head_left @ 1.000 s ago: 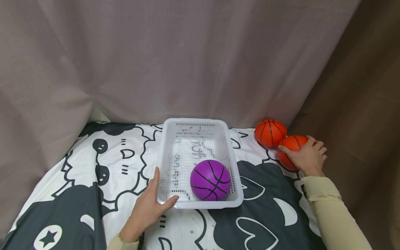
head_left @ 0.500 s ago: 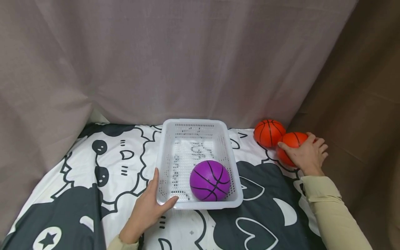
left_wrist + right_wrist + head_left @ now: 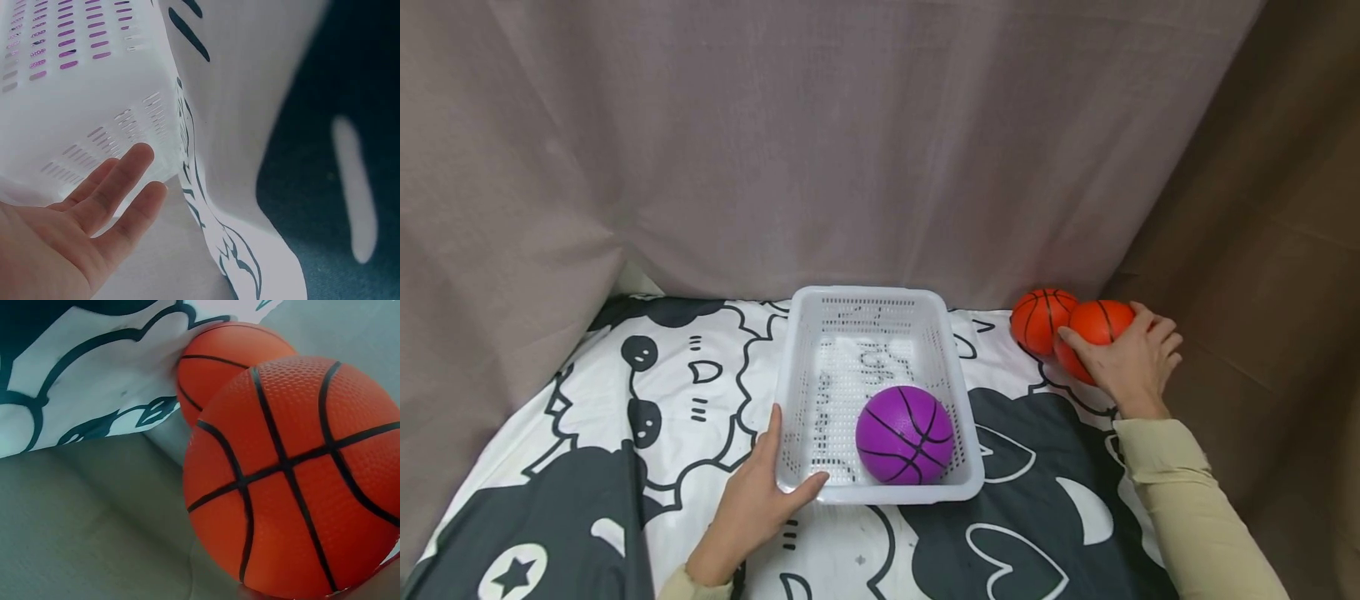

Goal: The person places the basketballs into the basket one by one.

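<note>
- Right fingers [image 3: 1163,328] clamp one orange ball [image 3: 1097,323]; wide, even pressure should avoid nudging the second ball [image 3: 1036,321] beside them.
- Left fingers [image 3: 771,432], apart, should steady the basket [image 3: 895,495] they touch.

This is a homelike, curtained-off corner; which room cannot be told. A grey curtain [image 3: 850,150] hangs behind, a brown curtain [image 3: 1262,250] at right, and cartoon-print cloth [image 3: 700,437] spreads below.

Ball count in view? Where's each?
3. Purple ball in the white basket, near-right corner; orange ball gripped by the right hand; second orange ball just left of that, partly covered by it. Any outside the views can't be counted.
</note>
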Demonstrator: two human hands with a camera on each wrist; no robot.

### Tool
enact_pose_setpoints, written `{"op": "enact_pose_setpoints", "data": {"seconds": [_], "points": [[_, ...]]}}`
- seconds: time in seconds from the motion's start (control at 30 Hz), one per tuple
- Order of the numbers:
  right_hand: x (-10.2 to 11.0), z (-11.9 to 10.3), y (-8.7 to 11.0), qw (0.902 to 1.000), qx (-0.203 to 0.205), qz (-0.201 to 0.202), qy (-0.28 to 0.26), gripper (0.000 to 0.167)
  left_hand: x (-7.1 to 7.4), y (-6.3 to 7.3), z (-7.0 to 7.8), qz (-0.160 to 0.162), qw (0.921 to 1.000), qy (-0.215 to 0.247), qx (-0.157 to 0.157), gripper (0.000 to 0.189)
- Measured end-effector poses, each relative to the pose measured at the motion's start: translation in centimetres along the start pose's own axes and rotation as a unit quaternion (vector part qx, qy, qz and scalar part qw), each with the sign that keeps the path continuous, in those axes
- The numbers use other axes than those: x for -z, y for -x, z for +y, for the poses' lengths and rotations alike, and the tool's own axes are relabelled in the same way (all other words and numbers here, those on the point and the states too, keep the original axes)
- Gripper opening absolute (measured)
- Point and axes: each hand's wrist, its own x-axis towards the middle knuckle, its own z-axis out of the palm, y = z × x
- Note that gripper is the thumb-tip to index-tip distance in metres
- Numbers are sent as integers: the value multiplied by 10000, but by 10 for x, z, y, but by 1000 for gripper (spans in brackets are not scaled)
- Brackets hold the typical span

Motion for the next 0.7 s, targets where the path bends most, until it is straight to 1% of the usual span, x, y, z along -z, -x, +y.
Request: {"op": "enact_pose_setpoints", "data": {"seconds": [0.13, 0.27, 0.4, 0.6, 0.7], "points": [[-3, -10, 1, 9997, 127, 114, -149, 111, 3, 1, 0, 19, 10000, -42, 4, 112], [-4, -22, 2, 9991, 267, 246, -233, 111, 4, 2, -1, 7, 10000, -35, 40, 112], [-5, -34, 2, 9984, 403, 276, -294, 110, 2, 2, -1, -1, 10000, -31, 79, 113], [-3, -47, 4, 9964, 646, 355, -417, 105, 0, 0, 1, 1, 10000, 30, 11, 112], [-2, -53, 5, 9953, 745, 323, -520, 104, -1, 0, 1, 1, 10000, 26, -2, 112]]}}
